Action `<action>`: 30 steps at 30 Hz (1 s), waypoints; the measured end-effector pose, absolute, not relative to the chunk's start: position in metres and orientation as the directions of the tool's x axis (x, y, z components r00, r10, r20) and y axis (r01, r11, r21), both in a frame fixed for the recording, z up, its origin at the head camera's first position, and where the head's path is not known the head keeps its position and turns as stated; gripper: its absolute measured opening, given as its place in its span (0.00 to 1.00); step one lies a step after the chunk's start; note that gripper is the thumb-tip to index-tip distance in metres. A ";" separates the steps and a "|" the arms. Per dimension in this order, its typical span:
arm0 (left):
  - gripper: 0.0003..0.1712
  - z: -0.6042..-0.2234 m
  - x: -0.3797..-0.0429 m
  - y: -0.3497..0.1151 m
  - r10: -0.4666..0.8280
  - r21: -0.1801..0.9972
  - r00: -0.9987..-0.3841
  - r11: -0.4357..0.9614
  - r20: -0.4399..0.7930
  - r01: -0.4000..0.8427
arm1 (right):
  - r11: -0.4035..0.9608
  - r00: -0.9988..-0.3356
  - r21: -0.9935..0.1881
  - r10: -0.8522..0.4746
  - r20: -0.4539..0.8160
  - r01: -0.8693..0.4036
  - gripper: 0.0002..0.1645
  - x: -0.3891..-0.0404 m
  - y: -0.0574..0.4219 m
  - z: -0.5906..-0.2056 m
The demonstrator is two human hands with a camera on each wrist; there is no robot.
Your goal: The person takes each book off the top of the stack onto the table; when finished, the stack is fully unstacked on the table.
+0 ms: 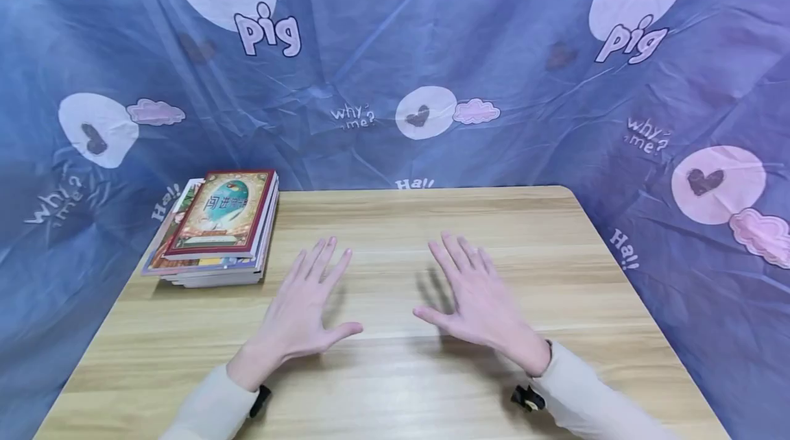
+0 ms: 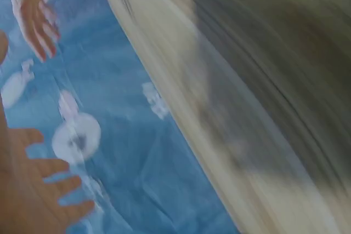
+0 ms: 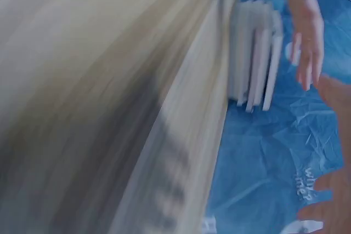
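Note:
Both hands hover palm-down over the wooden table [image 1: 382, 385], fingers spread and straight, holding nothing. In the head view the left hand [image 1: 301, 310] is left of the middle, its thumb pointing inward. Opposite it, the right hand [image 1: 474, 299] mirrors that pose, casting a shadow on the wood. Nearest to the left hand is a stack of books [image 1: 216, 227] at the table's back left; its top book has a red border and a teal oval. The right wrist view shows the stack's pale page edges [image 3: 255, 53] and the left hand [image 3: 308, 36] beyond.
A blue fabric backdrop [image 1: 370, 49] printed with "pig", hearts and pink clouds surrounds the table's back and sides. The table's rounded back right corner [image 1: 564, 193] meets the cloth. A small black device [image 1: 527, 399] sits under the right wrist, another [image 1: 260, 401] under the left.

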State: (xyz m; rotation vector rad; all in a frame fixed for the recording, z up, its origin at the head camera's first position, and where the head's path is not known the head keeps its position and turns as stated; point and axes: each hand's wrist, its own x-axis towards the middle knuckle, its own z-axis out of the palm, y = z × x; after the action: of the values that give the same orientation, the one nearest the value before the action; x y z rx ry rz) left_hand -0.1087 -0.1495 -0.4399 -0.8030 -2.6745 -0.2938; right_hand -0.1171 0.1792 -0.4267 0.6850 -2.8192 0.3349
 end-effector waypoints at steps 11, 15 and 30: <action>0.37 -0.423 -0.102 -0.229 0.266 0.356 -0.802 0.790 0.535 0.499 | 0.576 -0.926 -0.748 -0.353 0.137 -0.330 0.47 -0.135 0.117 -0.424; 0.33 -0.412 -0.099 -0.259 0.129 0.476 -0.819 0.759 0.559 0.445 | 0.389 -0.912 -0.881 -0.397 0.102 -0.268 0.39 -0.148 0.087 -0.426; 0.19 -0.424 -0.115 -0.377 -0.399 0.825 -0.864 0.564 0.307 0.032 | -0.013 -0.902 -0.984 -0.403 -0.156 0.176 0.27 -0.197 -0.021 -0.435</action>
State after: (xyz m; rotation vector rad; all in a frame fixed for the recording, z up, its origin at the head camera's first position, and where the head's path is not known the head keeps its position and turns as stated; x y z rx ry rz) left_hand -0.1148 -0.3769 -0.4244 0.2947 -2.3349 -1.2448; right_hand -0.1974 -0.0205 -0.4345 0.3072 -2.4397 2.5662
